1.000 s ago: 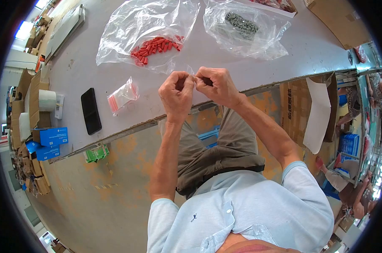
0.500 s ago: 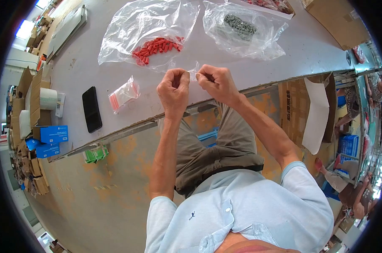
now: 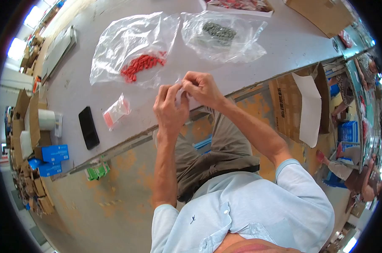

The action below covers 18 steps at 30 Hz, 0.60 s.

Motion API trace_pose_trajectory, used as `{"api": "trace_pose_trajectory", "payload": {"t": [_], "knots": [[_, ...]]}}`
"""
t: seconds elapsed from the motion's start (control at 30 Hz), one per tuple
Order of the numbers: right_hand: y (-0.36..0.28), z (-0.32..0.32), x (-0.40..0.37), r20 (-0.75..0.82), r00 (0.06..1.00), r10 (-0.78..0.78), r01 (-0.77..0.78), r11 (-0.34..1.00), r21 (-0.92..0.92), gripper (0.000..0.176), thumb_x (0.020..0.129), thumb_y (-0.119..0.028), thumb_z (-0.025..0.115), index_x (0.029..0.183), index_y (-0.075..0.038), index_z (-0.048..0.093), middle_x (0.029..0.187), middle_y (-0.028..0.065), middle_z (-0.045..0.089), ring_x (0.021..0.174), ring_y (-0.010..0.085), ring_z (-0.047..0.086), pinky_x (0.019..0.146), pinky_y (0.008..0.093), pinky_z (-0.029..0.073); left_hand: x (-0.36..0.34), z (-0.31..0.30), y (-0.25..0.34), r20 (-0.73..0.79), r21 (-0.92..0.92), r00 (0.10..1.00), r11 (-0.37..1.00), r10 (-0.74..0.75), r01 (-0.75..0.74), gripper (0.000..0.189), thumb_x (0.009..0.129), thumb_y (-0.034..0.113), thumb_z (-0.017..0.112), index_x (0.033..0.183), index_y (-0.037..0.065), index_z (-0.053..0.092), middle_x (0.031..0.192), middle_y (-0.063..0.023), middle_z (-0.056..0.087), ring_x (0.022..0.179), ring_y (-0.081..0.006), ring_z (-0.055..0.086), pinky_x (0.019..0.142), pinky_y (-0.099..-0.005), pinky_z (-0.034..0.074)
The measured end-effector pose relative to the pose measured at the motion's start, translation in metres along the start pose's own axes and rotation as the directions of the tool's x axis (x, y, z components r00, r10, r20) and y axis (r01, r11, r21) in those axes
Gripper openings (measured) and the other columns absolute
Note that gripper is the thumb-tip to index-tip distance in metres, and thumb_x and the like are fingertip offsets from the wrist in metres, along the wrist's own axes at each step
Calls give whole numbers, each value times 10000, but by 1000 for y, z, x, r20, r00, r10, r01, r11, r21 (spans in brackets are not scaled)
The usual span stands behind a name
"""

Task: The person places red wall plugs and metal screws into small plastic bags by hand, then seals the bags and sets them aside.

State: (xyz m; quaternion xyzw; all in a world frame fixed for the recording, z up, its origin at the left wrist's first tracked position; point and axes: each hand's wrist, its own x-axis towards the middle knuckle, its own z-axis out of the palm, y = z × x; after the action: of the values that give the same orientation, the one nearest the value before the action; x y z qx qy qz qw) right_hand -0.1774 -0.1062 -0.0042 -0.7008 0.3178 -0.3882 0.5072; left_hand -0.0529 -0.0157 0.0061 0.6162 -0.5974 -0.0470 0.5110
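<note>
Over the table's front edge my left hand point(image 3: 171, 106) and my right hand point(image 3: 202, 89) meet at the fingertips. Between them a scrap of clear plastic point(image 3: 178, 80) shows, seemingly a small bag, mostly hidden by my fingers. My right hand is closed in a pinch on it. The left has its fingers bent around the other side, thumb raised. Just beyond lie red tube-shaped pieces point(image 3: 141, 65) on a large clear plastic bag point(image 3: 134, 36). A second clear bag point(image 3: 245, 44) holds dark grey-green small parts point(image 3: 219, 33).
Left of my hands lie a packet of small zip bags point(image 3: 116, 111) and a black phone point(image 3: 89, 127). Blue boxes point(image 3: 54, 154) sit at the table's left end. An open carton point(image 3: 285, 107) stands below the edge at right. Other people are at the far right.
My hands have come together, the right fingertips now against the left ones. My left fingers have straightened somewhat. The plastic between them is more hidden. The whole view has shifted slightly.
</note>
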Motion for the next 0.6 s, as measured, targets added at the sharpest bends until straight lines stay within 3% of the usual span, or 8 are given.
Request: {"api": "trace_pose_trajectory", "payload": {"t": [0.07, 0.17, 0.3, 0.4, 0.47, 0.53, 0.57, 0.6], "knots": [[-9, -3, -1, -22, 998, -61, 59, 995, -81, 204, 941, -139, 634, 842, 38, 649, 637, 11, 564, 639, 48, 492, 529, 281, 431, -3, 1, -12, -22, 171, 996, 982, 84, -79, 201, 857, 17, 722, 1049, 75, 705, 889, -87, 637, 750, -278, 649, 660, -403, 526], [-12, -4, -4, -9, 997, -81, 79, 991, -111, 196, 930, -124, 640, 847, 53, 647, 634, 17, 551, 643, 51, 474, 527, 290, 427, -3, -3, -14, 25, 230, 988, 961, 149, -151, 172, 864, 34, 732, 1028, 82, 715, 865, -79, 632, 736, -278, 645, 661, -406, 526], [-23, -11, -3, 15, 997, -70, 71, 993, -95, 158, 934, -107, 651, 877, 39, 672, 637, 18, 564, 636, 54, 481, 525, 290, 430, 6, -9, -1, 30, 239, 986, 957, 164, -166, 152, 871, 5, 724, 1010, 64, 728, 834, -88, 633, 725, -276, 644, 657, -398, 530], [-36, -34, 4, 116, 992, -49, 61, 994, -95, 126, 948, -100, 661, 922, 17, 700, 670, 29, 620, 623, 64, 535, 533, 283, 452, 10, -7, -2, 23, 129, 990, 982, 139, -140, 134, 883, -18, 722, 1006, 34, 735, 836, -94, 663, 726, -252, 665, 653, -367, 538], [-37, -70, 26, 16, 946, -323, 318, 919, -233, 122, 962, -112, 671, 976, -3, 725, 723, 44, 677, 643, 79, 607, 559, 266, 492, 8, -4, -10, -11, -61, 999, 997, 43, -43, 129, 900, -28, 717, 1024, 6, 727, 871, -99, 693, 737, -220, 680, 650, -336, 540], [-38, -119, 61, -35, 948, -315, 282, 888, -362, 129, 952, -111, 684, 1011, -10, 739, 801, 70, 724, 690, 103, 656, 613, 266, 533, 6, -4, -11, -16, -71, 999, 997, 28, -29, 112, 906, -14, 722, 1017, -1, 730, 875, -90, 699, 741, -180, 672, 662, -314, 537], [-40, -143, 78, -19, 942, -335, 274, 801, -532, 133, 953, -96, 678, 1038, -24, 751, 857, 106, 749, 731, 130, 683, 662, 281, 557, 6, -3, -12, -22, -80, 1000, 997, 13, -15, 98, 913, 1, 728, 1010, -8, 733, 878, -81, 705, 745, -140, 664, 674, -291, 534], [-38, -165, 95, 20, 970, -244, 203, 758, -620, 180, 930, -132, 692, 1068, -33, 753, 912, 141, 762, 777, 203, 719, 727, 346, 579, 6, -2, -11, -25, -86, 1000, 996, 10, -12, 98, 913, 1, 728, 1010, -8, 733, 878, -81, 705, 745, -140, 664, 674, -291, 534]]}}
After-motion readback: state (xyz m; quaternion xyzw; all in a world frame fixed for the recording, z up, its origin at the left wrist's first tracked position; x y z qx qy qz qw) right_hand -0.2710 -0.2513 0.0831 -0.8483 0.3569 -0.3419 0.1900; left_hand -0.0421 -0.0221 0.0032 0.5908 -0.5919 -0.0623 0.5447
